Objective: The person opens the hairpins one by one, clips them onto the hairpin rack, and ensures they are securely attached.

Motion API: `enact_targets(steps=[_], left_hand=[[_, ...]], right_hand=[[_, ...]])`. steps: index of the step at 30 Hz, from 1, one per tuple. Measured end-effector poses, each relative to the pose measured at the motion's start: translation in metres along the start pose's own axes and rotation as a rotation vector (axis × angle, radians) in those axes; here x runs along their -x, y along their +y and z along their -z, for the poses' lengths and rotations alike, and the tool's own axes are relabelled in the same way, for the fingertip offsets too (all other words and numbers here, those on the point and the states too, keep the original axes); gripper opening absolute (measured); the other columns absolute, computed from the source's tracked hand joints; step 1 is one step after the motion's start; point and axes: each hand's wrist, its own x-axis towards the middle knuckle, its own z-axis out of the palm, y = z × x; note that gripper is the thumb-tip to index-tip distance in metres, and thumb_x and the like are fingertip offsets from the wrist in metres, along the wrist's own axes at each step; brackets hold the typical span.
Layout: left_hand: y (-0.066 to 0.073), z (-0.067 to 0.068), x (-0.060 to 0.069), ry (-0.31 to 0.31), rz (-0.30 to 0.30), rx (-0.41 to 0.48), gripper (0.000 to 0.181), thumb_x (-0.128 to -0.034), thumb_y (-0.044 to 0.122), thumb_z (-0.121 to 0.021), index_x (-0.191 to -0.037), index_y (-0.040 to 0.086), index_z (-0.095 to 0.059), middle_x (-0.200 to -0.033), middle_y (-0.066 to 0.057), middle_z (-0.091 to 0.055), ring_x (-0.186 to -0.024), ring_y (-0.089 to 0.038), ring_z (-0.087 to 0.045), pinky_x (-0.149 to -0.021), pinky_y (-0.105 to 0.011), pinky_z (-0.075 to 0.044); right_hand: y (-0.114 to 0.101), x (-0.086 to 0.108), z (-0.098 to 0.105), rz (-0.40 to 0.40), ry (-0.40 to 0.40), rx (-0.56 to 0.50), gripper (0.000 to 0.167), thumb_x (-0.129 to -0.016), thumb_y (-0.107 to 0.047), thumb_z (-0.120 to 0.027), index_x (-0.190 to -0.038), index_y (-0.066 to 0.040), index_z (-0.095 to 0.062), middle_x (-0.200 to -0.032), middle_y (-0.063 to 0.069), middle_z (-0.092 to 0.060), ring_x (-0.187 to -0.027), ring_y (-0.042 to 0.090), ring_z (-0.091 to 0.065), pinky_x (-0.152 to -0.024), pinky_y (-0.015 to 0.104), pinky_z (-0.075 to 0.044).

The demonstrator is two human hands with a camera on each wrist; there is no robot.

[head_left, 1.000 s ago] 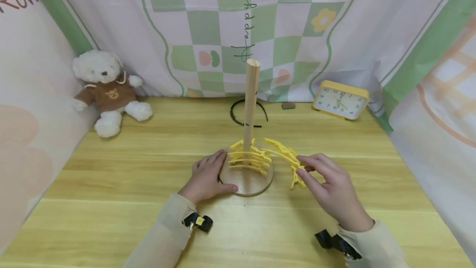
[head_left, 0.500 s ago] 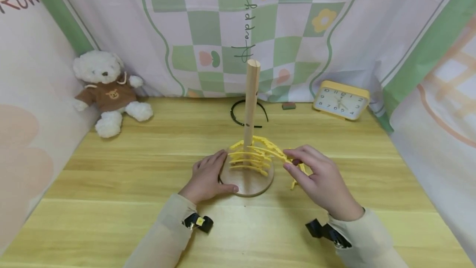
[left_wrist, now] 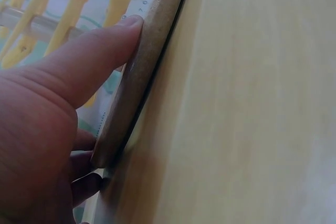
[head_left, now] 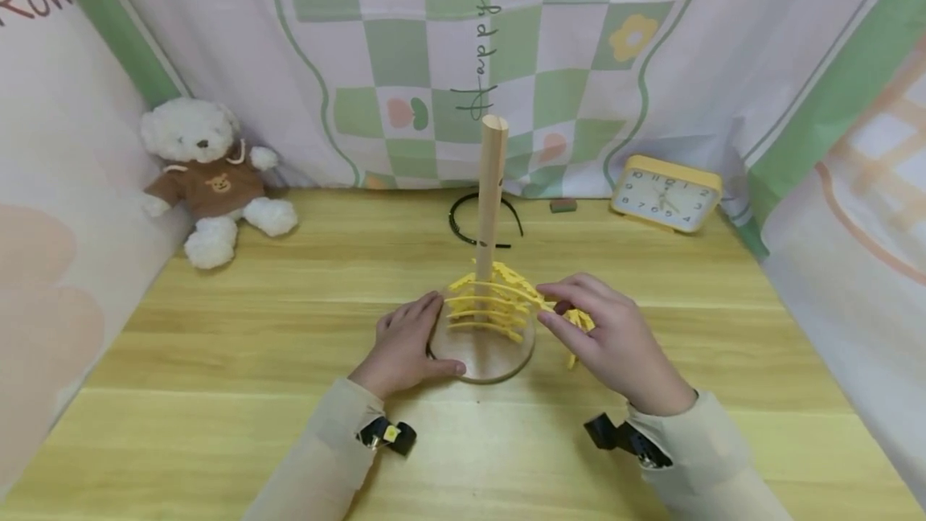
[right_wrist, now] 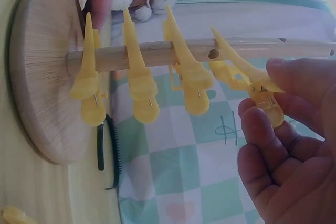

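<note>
A wooden stand has a round base [head_left: 485, 364] and an upright pole [head_left: 492, 183]. My left hand [head_left: 405, 342] holds the base's left edge, thumb on the near rim [left_wrist: 139, 72] and fingers along the side. Three yellow claw clips [right_wrist: 139, 77] are stacked around the lower pole. Above them, my right hand [head_left: 615, 336] pinches another yellow claw clip [right_wrist: 241, 69] by its handle end between thumb and fingers. The held clip's prongs are spread, one on either side of the pole. Whether they touch the wood I cannot tell.
More yellow clips [head_left: 581, 318] lie on the table, partly behind my right hand. A black headband [head_left: 454, 223] lies behind the pole, near a small dark block [head_left: 563, 206]. A yellow clock [head_left: 665, 193] stands back right, a white teddy bear [head_left: 210, 175] back left.
My right hand has moved left with its clip, bringing the prongs from beside the pole to around it. My left hand stays on the base.
</note>
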Motion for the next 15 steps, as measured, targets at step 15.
enact_targets(steps=[15], left_hand=[[-0.001, 0.001, 0.000, 0.002, 0.001, -0.007, 0.113, -0.0763, 0.063, -0.078, -0.159, 0.007, -0.026, -0.166, -0.011, -0.022, -0.149, -0.035, -0.024, -0.114, -0.059, -0.016]], right_hand=[[-0.005, -0.031, 0.000, -0.210, -0.253, -0.050, 0.027, -0.091, -0.018, -0.076, -0.118, -0.013, -0.073, -0.108, -0.006, -0.070, -0.090, 0.008, -0.064, -0.074, 0.034, -0.056]])
